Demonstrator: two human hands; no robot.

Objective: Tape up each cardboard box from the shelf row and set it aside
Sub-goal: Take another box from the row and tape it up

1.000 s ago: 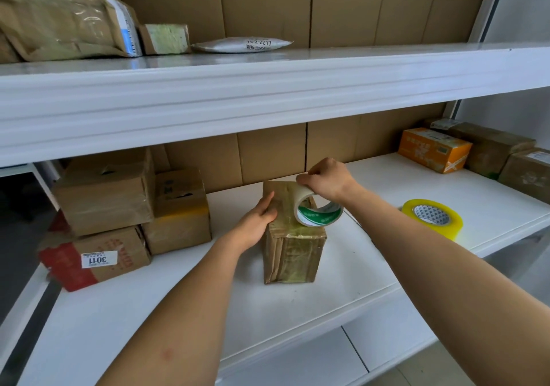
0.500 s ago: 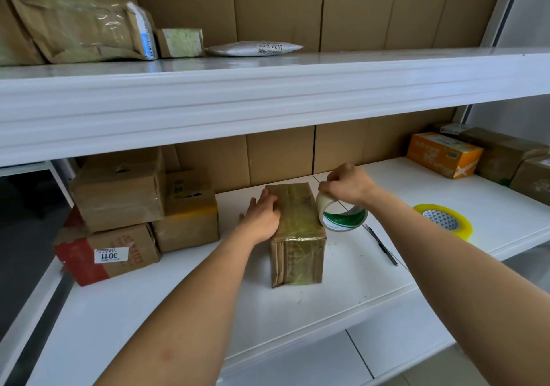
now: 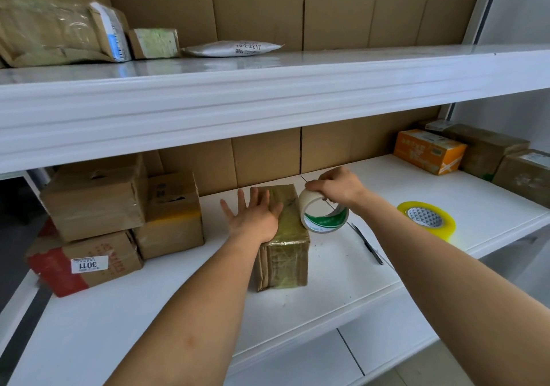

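A small cardboard box [image 3: 285, 254], wrapped in glossy tape, stands on the white shelf [image 3: 342, 281] in front of me. My left hand [image 3: 253, 216] lies flat on the left part of its top with fingers spread and straight. My right hand [image 3: 336, 187] grips a tape roll [image 3: 323, 216] with a green-and-white core from above, holding it on edge beside the box's right upper side. The roll touches or nearly touches the box; I cannot tell if a strip runs between them.
Three cardboard boxes [image 3: 119, 216] are stacked at the left of the shelf. An orange box [image 3: 428, 150] and brown boxes [image 3: 488, 153] sit at the far right. A yellow tape roll [image 3: 427, 219] and a dark pen-like tool [image 3: 367, 244] lie to the right. Parcels [image 3: 59, 31] fill the upper shelf.
My right hand has carried the tape roll from over the box's top down to its right side. My left hand has flattened and spread its fingers on the box.
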